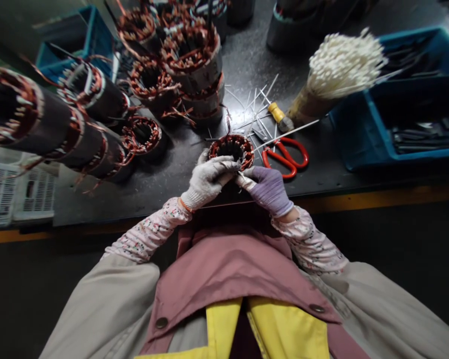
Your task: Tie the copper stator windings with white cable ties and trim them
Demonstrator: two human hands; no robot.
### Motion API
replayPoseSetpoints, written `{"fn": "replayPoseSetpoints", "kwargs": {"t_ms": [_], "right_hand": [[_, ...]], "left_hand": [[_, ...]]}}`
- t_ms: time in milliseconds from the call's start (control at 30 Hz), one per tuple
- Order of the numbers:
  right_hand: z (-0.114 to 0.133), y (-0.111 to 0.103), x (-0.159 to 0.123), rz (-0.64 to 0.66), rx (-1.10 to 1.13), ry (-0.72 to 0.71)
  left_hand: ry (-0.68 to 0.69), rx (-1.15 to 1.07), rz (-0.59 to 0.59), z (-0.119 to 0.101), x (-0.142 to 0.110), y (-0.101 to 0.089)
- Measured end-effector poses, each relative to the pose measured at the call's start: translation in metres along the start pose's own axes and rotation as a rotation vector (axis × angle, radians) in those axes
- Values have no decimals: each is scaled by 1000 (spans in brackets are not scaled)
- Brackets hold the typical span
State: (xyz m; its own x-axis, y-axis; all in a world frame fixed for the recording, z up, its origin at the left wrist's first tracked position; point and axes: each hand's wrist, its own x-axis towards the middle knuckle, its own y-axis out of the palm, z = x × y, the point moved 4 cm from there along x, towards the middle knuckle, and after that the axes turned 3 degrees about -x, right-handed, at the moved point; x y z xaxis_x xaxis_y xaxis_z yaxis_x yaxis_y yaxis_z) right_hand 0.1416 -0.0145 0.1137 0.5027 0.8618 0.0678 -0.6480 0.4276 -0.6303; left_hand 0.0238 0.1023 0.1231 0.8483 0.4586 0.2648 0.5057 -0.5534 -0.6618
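Note:
A motor stator (250, 157) with copper windings stands at the table's near edge, in front of me. My left hand (209, 179), in a white glove, grips its near left rim, fingertips pressed together at the windings. My right hand (268, 188), in a purple glove with pale fingertips, pinches at the near right rim; what lies between its fingers is too small to make out. A long white cord (290, 135) runs from the stator's right side toward the upper right. Red-handled scissors (302, 152) lie just beyond my right hand.
More wound stators (194, 65) stand stacked at left and back. A yellow-handled tool (275, 110) lies among loose white strands. Right of it are a bundle of white cords (346, 65) and blue bins (374, 144). A blue crate (92, 37) and white basket (33, 197) are left.

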Motion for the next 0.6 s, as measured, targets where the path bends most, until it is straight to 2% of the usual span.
{"fn": "replayPoseSetpoints", "kwargs": {"t_ms": [167, 233, 300, 367, 433, 500, 567, 600], "right_hand": [[14, -7, 8, -2, -545, -153], [24, -10, 11, 59, -700, -264], [32, -12, 9, 142, -729, -409], [37, -18, -3, 206, -639, -581], [40, -29, -19, 186, -501, -695], [39, -41, -30, 74, -375, -619], [34, -47, -34, -58, -182, -379], [32, -45, -34, -73, -36, -244]], "left_hand": [[47, 26, 39, 1, 0, 0], [72, 27, 52, 2, 0, 0], [72, 28, 69, 3, 1, 1], [62, 31, 85, 4, 2, 0], [59, 43, 88, 3, 4, -1], [72, 72, 103, 0, 6, -3], [106, 116, 157, -2, 7, -3], [128, 139, 184, -3, 7, -2]]}}
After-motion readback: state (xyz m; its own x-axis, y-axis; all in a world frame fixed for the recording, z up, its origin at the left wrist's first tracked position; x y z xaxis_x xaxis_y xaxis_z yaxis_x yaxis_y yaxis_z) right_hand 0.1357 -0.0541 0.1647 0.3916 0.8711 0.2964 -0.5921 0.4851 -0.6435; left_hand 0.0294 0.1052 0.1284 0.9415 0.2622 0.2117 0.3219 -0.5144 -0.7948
